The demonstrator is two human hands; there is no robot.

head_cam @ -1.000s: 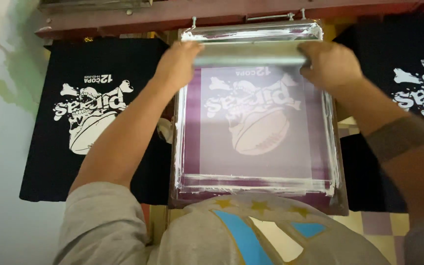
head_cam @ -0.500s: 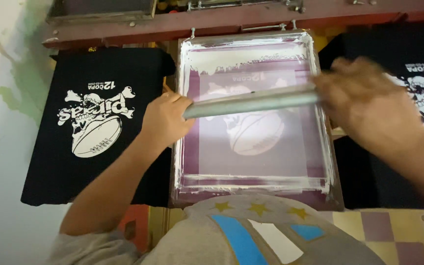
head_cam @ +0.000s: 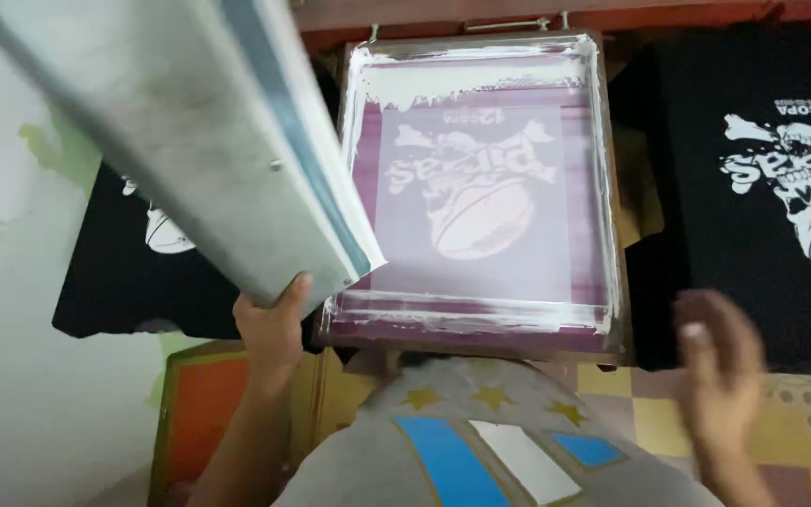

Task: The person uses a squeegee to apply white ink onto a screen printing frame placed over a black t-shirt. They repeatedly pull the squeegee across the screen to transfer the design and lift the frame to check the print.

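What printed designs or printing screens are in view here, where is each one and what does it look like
Purple mesh printing screen in a wooden frame, centre: rectangular, smeared with white ink, pale mirrored graphic.
Black T-shirt on the right: white cartoon graphic with lettering.
Black T-shirt on the left: white graphic, mostly hidden.
Long grey squeegee, upper left: raised by the left hand.

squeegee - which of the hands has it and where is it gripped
The left hand holds the long squeegee by its near end, lifted up beside the printing screen. The right hand holds nothing.
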